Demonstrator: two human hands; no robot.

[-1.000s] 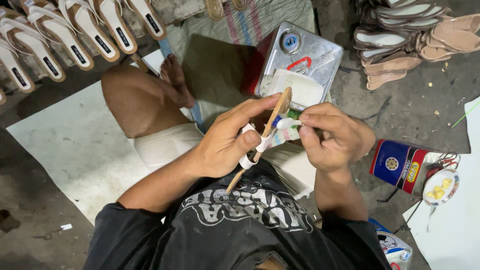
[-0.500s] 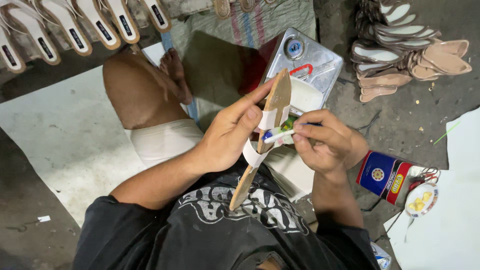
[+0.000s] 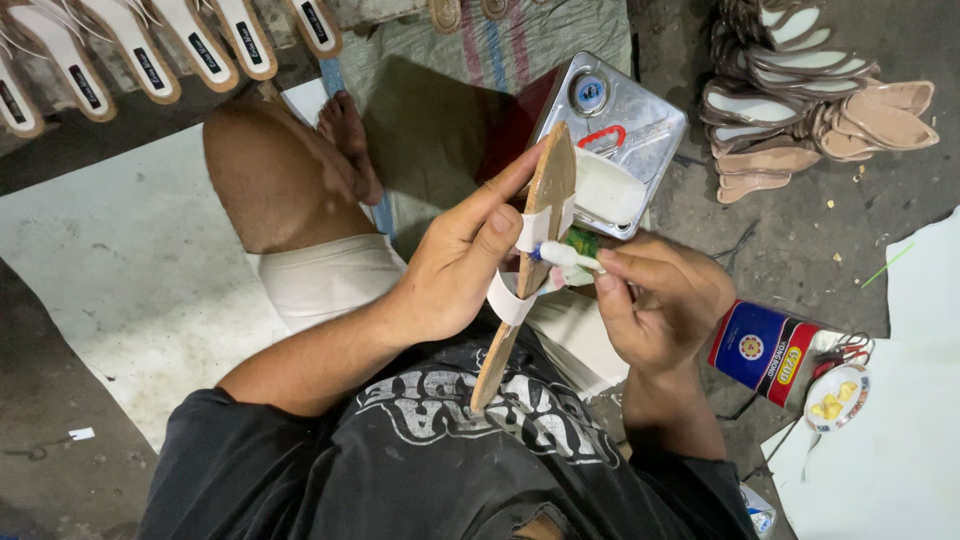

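Sandal sole (image 3: 530, 262) with white straps stands on edge in our left hand (image 3: 455, 265), fingers wrapped around it, above our lap; our right hand (image 3: 655, 310) pinches a small brush (image 3: 565, 256) against it, near an open glue tin (image 3: 612, 140).

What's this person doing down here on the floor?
A person sits on the floor. The left hand grips a thin sandal sole with white straps, held on edge. The right hand presses a small white brush against a strap. An open metal tin of white paste sits just beyond, with stacked soles nearby.
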